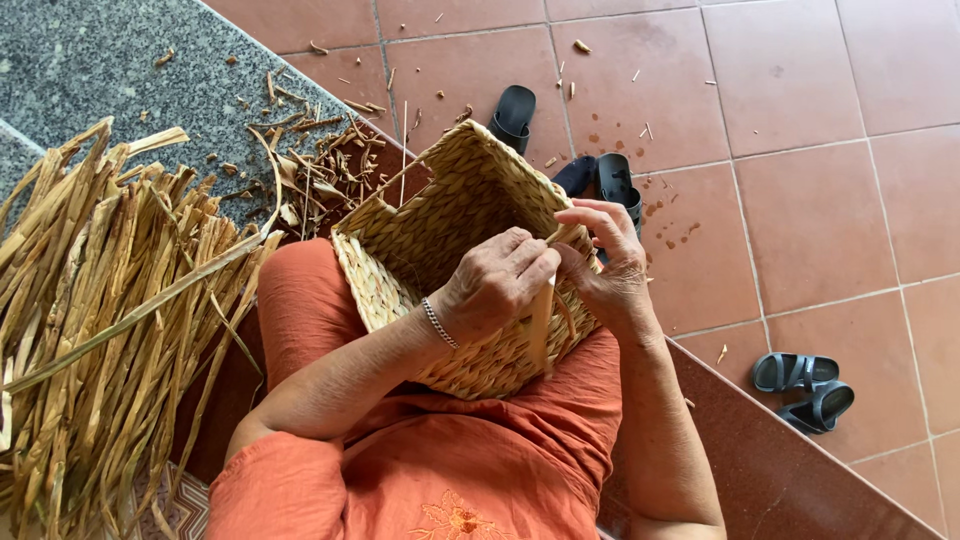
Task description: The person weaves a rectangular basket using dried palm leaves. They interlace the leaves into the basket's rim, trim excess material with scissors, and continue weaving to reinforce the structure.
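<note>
The left hand (495,280) has its grip closed on a flat dried strand (541,320) at the rim of a woven basket (440,220). The right hand (610,265), just beside it at 3 o'clock, pinches the same strand with its fingers together. The basket lies tilted on the lap, its open mouth facing up. At 9 o'clock lies a pile of dried reeds (100,330). At 12 and 4 o'clock, dark sandals (805,388) stand on the tiled floor (820,200).

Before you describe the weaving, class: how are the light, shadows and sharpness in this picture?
Head view: soft, even daylight, no glare; faint shadow under the basket; left hand and right hand sharp; slight wide-angle bending of tile lines near the edges.
</note>
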